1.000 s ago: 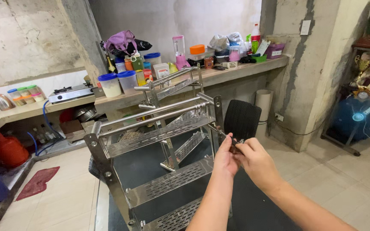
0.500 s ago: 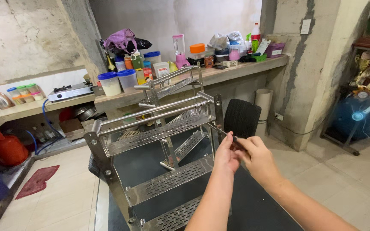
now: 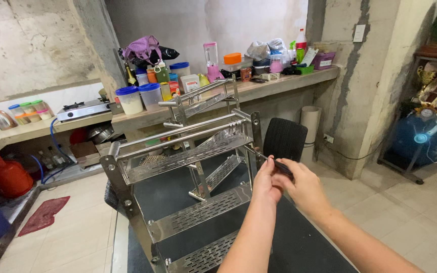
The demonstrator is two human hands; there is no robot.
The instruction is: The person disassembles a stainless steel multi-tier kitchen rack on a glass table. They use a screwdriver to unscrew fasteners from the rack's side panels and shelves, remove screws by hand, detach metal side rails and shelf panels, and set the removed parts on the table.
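A stainless steel tiered rack (image 3: 178, 159) with perforated shelves stands on a dark tabletop (image 3: 299, 247) in front of me. A screwdriver (image 3: 282, 167) with a black handle points its thin shaft at the rack's right upright post (image 3: 255, 132). My right hand (image 3: 307, 189) is wrapped around the handle. My left hand (image 3: 265, 183) pinches the screwdriver where the shaft meets the handle. The two hands touch each other just right of the post.
A black ribbed round object (image 3: 285, 137) stands behind the hands. A long counter (image 3: 259, 88) at the back is crowded with plastic tubs, bottles and a blender. A gas stove (image 3: 82, 108) sits on the left counter. A blue fan (image 3: 421, 139) stands at the right.
Both hands stay on the screwdriver at the rack's right post; only the fingers shift slightly.
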